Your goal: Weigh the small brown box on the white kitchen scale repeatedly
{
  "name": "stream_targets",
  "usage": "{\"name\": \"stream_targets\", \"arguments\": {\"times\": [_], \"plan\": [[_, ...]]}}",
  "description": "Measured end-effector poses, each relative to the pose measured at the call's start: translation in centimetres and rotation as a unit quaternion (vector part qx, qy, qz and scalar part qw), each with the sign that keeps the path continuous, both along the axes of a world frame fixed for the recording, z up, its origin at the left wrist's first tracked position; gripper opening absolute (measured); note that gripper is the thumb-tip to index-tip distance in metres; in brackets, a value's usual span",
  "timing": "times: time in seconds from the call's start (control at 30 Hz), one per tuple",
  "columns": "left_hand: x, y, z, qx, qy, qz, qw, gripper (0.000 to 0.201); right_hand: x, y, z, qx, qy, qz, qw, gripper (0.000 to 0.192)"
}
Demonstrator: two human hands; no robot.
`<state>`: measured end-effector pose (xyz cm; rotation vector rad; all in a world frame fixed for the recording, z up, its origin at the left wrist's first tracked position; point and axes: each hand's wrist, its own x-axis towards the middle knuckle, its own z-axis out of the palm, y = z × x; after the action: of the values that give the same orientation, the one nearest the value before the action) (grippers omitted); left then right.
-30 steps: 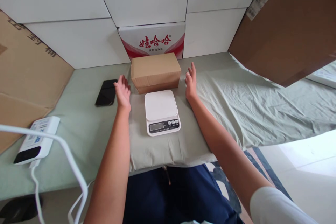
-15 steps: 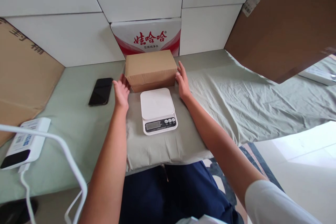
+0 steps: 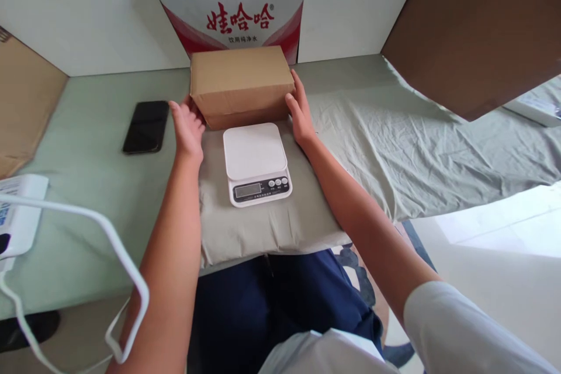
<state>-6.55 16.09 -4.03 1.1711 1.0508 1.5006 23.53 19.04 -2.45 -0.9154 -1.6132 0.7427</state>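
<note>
Two hands, left hand [image 3: 187, 127], right hand [image 3: 299, 110], apparently touching one cardboard box [image 3: 241, 85]; one scale [image 3: 256, 163]

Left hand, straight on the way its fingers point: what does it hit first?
The left hand points away from the person, alongside the left end of the brown box. Going straight on, it would probably graze that end, then meet the white wall; depth is unclear.

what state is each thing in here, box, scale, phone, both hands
cardboard box: closed, flat on the table behind the scale
kitchen scale: platform bare, display unreadable
phone: screen dark, lying flat
left hand: open, at the box's left end
right hand: open, fingers against the box's right end
</note>
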Motion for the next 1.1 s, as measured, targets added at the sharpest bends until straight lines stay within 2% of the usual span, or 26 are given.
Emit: {"name": "stream_targets", "arguments": {"times": [0.1, 0.2, 0.4, 0.67, 0.8, 0.93, 1.1], "plan": [[-0.6, 0.4, -0.3, 0.011, 0.013, -0.021, 1.000, 0.114, 0.0, 0.4, -0.2, 0.004, -0.021, -0.007, 1.000, 0.101], [-0.6, 0.6, -0.3, 0.004, 0.009, -0.012, 1.000, 0.115, 0.0, 0.8, -0.5, -0.005, -0.043, 0.000, 0.999, 0.095], [0.1, 0.3, -0.1, 0.000, -0.001, 0.029, 1.000, 0.103, -0.4, 0.5, -0.4, 0.008, -0.016, 0.005, 1.000, 0.099], [1.0, -0.5, -0.6, 0.066, -0.028, 0.117, 0.991, 0.088, -1.3, -1.5, -0.1, 0.050, -0.013, 0.008, 0.999, 0.100], [2.0, -1.5, 0.1, 0.095, -0.024, 0.141, 0.985, 0.074, -1.1, -2.1, 0.2, 0.075, -0.033, -0.011, 0.997, 0.095], [3.1, -3.0, 1.6, 0.121, -0.016, 0.155, 0.980, 0.072, -0.7, -3.1, 1.6, 0.103, -0.032, -0.046, 0.993, 0.094], [4.1, -7.0, 3.1, 0.177, 0.006, 0.165, 0.970, 0.067, 1.0, -6.4, 2.8, 0.113, -0.030, -0.040, 0.992, 0.093]]}}
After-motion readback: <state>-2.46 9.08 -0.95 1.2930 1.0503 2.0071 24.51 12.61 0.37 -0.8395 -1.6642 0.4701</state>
